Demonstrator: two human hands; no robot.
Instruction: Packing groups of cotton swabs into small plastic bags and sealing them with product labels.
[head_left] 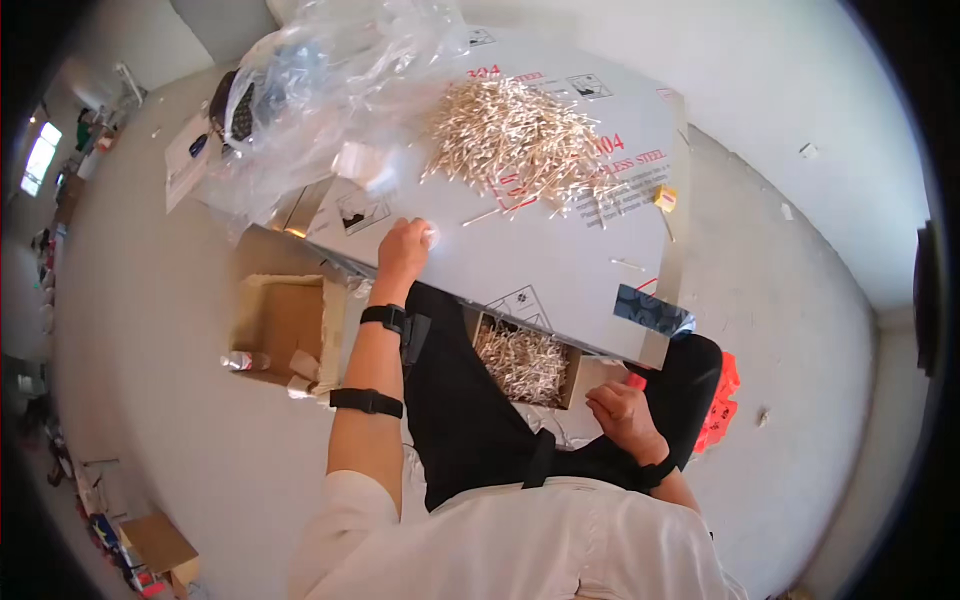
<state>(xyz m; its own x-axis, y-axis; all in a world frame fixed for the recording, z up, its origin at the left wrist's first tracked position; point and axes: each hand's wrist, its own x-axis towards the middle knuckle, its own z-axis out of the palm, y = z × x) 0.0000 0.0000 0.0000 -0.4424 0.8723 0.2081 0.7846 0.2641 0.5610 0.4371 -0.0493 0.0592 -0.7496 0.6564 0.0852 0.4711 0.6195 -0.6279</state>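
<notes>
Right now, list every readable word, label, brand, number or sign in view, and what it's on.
Grey tabletop: large red words and numbers, partly legible, some under the swab pile; wording not copied out.
Same tabletop: black pictograms; smaller black lines, too blurred to read fully.
Small yellow box: print too small.
Red item: black marks, unreadable.

Beyond the left hand, the bag is of clear, glossy, wrinkled plastic. Under this hand, the desk looks smooth, rather matt. Left of it, the box is matt cardboard.
</notes>
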